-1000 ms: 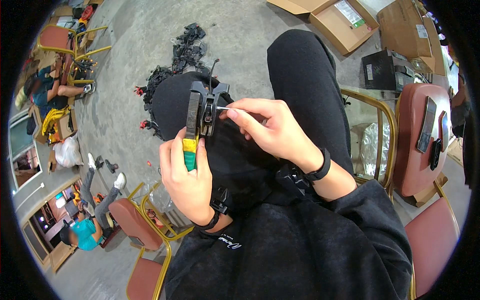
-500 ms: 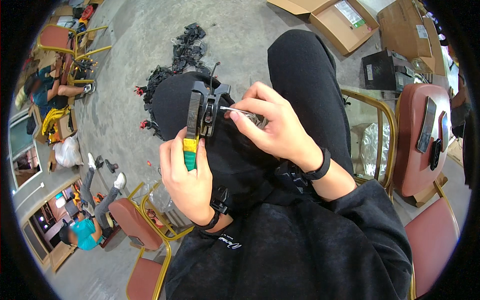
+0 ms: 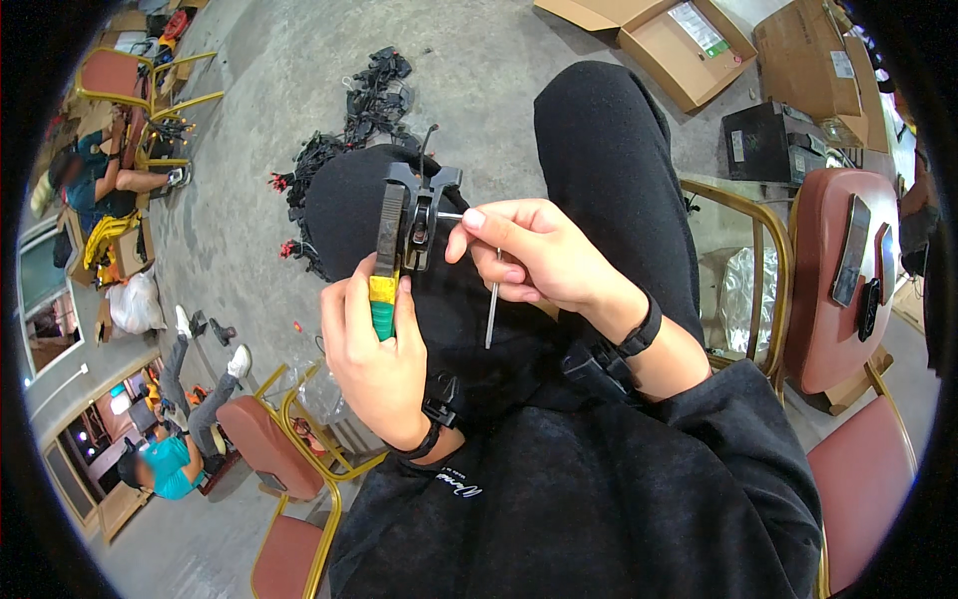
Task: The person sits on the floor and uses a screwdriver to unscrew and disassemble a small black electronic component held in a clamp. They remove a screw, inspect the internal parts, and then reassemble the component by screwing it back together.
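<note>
My left hand (image 3: 371,359) is closed on a tool (image 3: 382,309) with a yellow-and-green handle and a ribbed dark upper part, held upright against a black mechanical part (image 3: 421,225) with forked top, above my left knee. My right hand (image 3: 539,260) is closed on a thin silver hex key (image 3: 491,319); one end reaches toward the side of the black part and a long shank hangs below my fingers. Whether the key's tip sits inside the part is too small to tell. Black devices are strapped at both my wrists.
A pile of black devices (image 3: 379,90) lies on the floor ahead. Open cardboard boxes (image 3: 679,40) and a black case (image 3: 758,145) are upper right. Chairs (image 3: 838,270) flank me, one holding phone-like objects. Two other people (image 3: 175,459) sit at the left.
My right hand's fingers have shifted and curled around the key, whose long shank now shows hanging downward. My left hand and what it holds have barely moved.
</note>
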Available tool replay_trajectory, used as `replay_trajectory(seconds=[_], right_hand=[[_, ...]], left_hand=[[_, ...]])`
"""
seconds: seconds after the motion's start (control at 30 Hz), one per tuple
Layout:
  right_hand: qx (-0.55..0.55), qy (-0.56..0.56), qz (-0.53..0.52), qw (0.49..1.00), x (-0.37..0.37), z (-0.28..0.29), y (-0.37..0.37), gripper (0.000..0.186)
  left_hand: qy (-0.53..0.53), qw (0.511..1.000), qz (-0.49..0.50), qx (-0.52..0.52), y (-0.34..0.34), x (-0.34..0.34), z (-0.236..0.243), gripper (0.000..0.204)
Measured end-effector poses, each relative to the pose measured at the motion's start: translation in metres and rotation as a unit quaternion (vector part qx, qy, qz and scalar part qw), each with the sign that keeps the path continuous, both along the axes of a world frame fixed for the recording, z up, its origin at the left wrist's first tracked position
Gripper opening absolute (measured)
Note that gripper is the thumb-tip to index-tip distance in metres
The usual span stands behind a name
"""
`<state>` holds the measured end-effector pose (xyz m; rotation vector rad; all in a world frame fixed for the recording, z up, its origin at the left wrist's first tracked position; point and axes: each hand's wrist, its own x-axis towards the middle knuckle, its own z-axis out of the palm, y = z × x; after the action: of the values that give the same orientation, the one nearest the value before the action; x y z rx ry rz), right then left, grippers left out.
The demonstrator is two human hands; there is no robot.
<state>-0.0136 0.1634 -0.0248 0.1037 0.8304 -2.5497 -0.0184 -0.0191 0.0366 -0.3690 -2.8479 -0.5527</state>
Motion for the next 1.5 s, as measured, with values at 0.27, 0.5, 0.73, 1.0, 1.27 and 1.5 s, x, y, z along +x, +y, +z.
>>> replay_trajectory(seconds=[0.27,0.5,0.73,1.0,1.27,1.5], right_hand=[[-0.065,-0.046,0.022,0.997,-0.002,0.001,0.002,0.037],[-0.023,-0.044,0.0,0.999,-0.002,0.003,0.001,0.035],[0.575,0.307,-0.281,0.704,0.0,-0.003,-0.005,0.017],[0.466,0.15,-0.152,0.858,0.002,0.009,-0.006,0.03],[0.481,0.127,-0.122,0.859,0.0,0.007,-0.025,0.037],[0.6,0.195,-0.174,0.756,0.004,0.008,-0.019,0.049]], left_hand=[[-0.011,1.0,-0.009,0.004,0.001,-0.001,0.001,0.031],[-0.006,1.0,-0.013,0.004,0.001,0.0,0.001,0.031],[-0.006,1.0,-0.006,-0.002,-0.001,0.0,0.001,0.03],[-0.006,1.0,0.0,0.008,-0.004,0.002,-0.001,0.03],[0.005,0.999,-0.02,-0.025,-0.004,0.013,0.007,0.036],[-0.042,0.993,0.101,0.038,-0.002,0.035,0.014,0.037]])
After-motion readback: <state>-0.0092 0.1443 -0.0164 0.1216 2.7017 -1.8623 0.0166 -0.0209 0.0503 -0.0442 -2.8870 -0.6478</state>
